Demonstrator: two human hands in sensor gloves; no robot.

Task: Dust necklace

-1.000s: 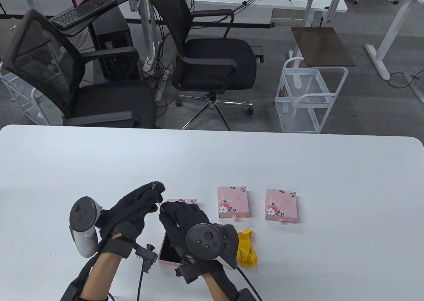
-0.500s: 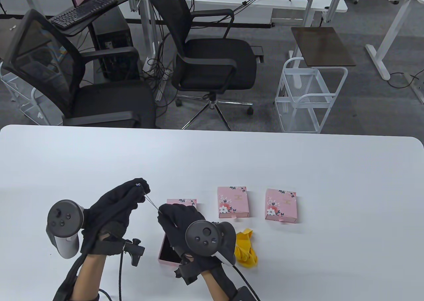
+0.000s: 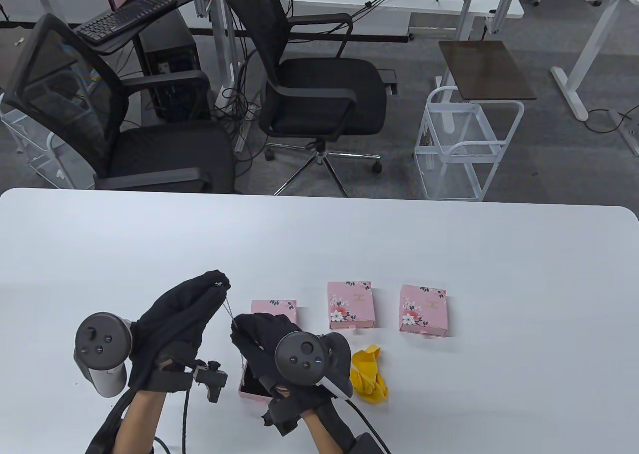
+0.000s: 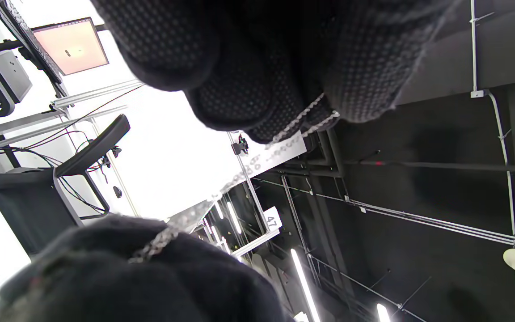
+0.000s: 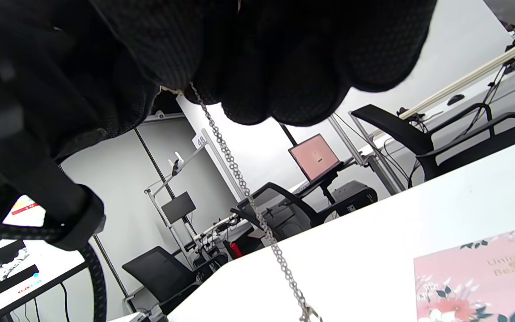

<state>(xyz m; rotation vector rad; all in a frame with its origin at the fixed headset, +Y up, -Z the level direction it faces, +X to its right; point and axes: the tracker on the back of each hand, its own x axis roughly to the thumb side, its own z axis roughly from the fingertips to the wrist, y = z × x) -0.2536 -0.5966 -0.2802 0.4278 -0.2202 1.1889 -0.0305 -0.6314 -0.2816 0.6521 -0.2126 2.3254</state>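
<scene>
A thin silver necklace chain (image 3: 227, 308) runs between my two gloved hands above the table. My left hand (image 3: 215, 283) pinches one part of it at the raised fingertips; the chain shows there in the left wrist view (image 4: 304, 117). My right hand (image 3: 238, 325) pinches the chain lower down, and a loose end hangs from it in the right wrist view (image 5: 244, 192). An open pink jewellery box (image 3: 249, 386) lies on the table under my right hand, partly hidden. A yellow cloth (image 3: 368, 375) lies crumpled just right of my right hand.
Three closed pink floral boxes stand on the white table (image 3: 449, 254): one (image 3: 274, 310) just behind my right hand, one (image 3: 351, 304) in the middle, one (image 3: 423, 309) to the right. Office chairs and a white wire cart stand beyond the far edge.
Both hands shifted left and drew the chain out between them; it now runs steeper from the left fingertips down to the right hand, which has edged slightly left and toward me.
</scene>
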